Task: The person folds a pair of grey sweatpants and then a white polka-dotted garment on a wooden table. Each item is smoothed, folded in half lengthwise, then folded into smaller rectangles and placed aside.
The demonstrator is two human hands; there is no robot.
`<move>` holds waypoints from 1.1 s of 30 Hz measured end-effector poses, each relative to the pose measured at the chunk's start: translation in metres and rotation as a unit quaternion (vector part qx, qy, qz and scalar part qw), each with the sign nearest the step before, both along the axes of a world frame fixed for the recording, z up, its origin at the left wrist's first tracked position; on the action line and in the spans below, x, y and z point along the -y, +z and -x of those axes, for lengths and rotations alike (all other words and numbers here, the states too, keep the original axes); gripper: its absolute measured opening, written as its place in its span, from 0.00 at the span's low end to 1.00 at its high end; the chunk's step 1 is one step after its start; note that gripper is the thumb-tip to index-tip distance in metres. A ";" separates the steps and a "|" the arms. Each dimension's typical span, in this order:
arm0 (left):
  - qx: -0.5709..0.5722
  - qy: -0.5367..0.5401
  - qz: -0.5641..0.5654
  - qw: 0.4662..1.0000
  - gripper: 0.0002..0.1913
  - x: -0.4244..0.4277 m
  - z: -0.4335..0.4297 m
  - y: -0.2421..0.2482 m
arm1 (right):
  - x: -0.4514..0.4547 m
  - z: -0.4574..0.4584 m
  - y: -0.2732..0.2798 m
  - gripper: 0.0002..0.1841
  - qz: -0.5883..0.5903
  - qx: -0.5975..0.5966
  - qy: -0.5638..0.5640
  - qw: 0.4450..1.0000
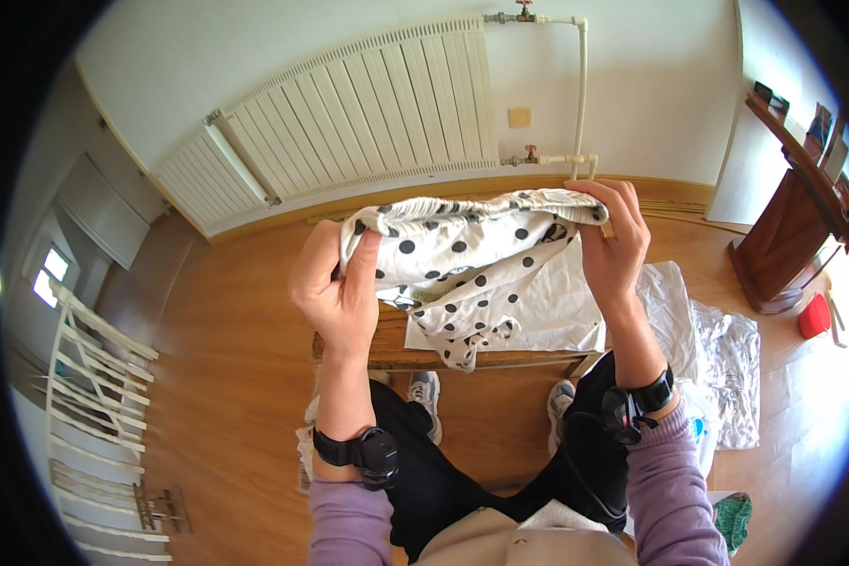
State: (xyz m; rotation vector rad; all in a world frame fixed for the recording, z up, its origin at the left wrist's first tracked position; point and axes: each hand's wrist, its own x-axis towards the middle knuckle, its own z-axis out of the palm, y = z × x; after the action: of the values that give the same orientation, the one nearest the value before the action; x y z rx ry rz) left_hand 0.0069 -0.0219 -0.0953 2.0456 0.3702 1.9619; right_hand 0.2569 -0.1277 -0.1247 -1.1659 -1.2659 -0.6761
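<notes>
Both hands hold up a white garment with black dots (460, 255) by its gathered, elastic-looking edge. My left hand (339, 283) pinches the left end of that edge, thumb on the near side. The right end is gripped between the thumb and fingers of my right hand (614, 233). The lower part of the garment hangs in folds down over a white cloth or sheet (552, 318). That sheet lies on a low wooden bench or table (389, 347) in front of my knees.
Crumpled clear plastic (729, 375) lies at the bench's right. Farther right are a red cup (814, 315) and a dark wooden furniture piece (778, 240). A white radiator (375, 113) is on the wall ahead. A white slatted rack (99, 382) stands at the left.
</notes>
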 end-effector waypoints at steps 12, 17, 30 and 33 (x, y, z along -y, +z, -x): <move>-0.034 -0.020 0.020 0.999 0.07 0.010 -0.006 0.009 | 0.026 0.000 0.001 0.20 0.032 -0.221 0.163 0.961; -0.051 -0.089 0.174 0.979 0.08 0.010 -0.011 0.004 | 0.024 -0.009 -0.010 0.12 0.098 -0.243 0.210 0.942; 0.014 -0.335 0.333 0.881 0.08 0.005 -0.006 -0.018 | 0.021 -0.018 -0.019 0.16 0.215 -0.396 0.393 0.802; 0.021 -0.346 0.351 0.870 0.08 0.007 -0.012 -0.025 | 0.018 -0.020 -0.024 0.15 0.235 -0.436 0.398 0.772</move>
State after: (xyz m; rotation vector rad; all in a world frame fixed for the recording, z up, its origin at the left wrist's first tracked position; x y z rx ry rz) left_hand 0.0194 -0.0291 -0.1205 1.3789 0.2361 1.1825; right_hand 0.2767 -0.1459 -0.1483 -0.9795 -0.9535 0.8066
